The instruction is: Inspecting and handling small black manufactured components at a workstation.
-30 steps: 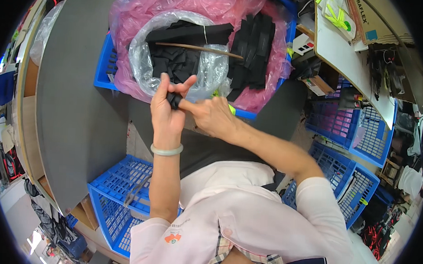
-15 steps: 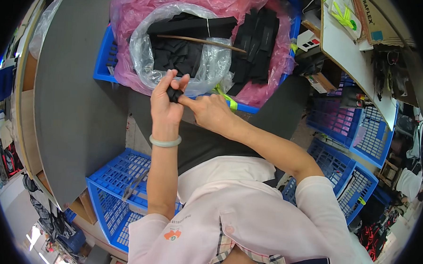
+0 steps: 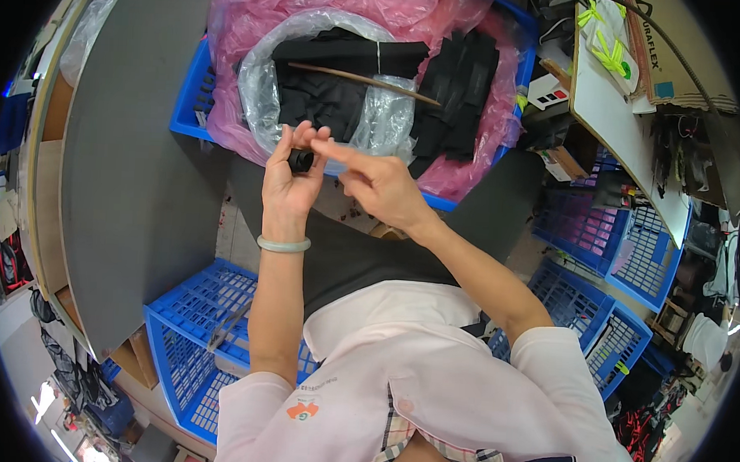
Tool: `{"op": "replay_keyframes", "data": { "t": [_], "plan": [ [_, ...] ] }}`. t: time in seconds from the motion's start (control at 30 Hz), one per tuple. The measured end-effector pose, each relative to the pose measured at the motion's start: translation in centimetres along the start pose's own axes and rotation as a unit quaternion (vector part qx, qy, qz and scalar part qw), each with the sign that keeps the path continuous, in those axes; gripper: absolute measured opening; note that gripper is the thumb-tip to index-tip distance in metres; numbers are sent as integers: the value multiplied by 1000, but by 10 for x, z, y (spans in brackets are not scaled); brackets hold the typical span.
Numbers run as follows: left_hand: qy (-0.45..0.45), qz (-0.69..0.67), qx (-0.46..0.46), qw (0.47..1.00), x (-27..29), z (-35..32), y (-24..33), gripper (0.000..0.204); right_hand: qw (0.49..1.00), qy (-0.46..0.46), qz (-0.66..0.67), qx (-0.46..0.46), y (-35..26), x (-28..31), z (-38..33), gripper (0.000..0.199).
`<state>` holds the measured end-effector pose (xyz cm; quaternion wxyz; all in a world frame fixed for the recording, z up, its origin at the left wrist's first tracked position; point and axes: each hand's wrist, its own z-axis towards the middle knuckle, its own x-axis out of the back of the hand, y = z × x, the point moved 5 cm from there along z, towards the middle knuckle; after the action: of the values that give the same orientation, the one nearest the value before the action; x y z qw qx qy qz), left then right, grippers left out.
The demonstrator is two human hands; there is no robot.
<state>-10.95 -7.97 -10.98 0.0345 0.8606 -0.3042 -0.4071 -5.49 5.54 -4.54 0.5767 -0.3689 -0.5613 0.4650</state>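
My left hand [image 3: 287,196] is raised palm up near the bin's front edge, its fingers curled round a small black roll [image 3: 300,160]. The roll looks like a short tube with a dark round end; whether it is a wound strip I cannot tell. Beside it, my right hand [image 3: 382,189] points its index finger at the left fingertips, its other fingers loosely bent, holding nothing that I can see. Beyond the hands, a clear plastic bag [image 3: 257,81] holds several black fabric pieces [image 3: 318,101]. Across it lies a thin brown stick [image 3: 364,80].
A blue bin [image 3: 193,91] lined with pink plastic [image 3: 355,1] carries the bag and more black strips [image 3: 459,86]. A grey tabletop [image 3: 133,179] runs along the left. Blue crates [image 3: 192,331] stand at lower left, others [image 3: 582,298] at the right below a white-topped shelf [image 3: 610,118].
My right index finger has come away from the roll and now reaches up to the left fingertips. The roll's round end now shows. The whole view has shifted slightly.
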Motion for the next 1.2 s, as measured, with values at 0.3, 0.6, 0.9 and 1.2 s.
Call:
{"op": "replay_keyframes", "data": {
  "t": [0.3, 0.6, 0.9, 1.2],
  "plan": [
    [-97, 87, 6, 992, 7, -4, -28, 17, 982, -25, -188, -6, 21, -35, -22, 54],
    [58, 49, 52, 996, 12, -17, -34, 20, 967, -188, -167, -39, 37, -34, -35, 58],
    [35, 166, -23, 985, 38, 16, -45, 34, 958, -93, -270, -25, 60, -62, -12, 38],
    [44, 60, 86, 994, 28, 15, -26, 38, 977, -162, -131, -40, 46, -44, -12, 38]
  ]
}}
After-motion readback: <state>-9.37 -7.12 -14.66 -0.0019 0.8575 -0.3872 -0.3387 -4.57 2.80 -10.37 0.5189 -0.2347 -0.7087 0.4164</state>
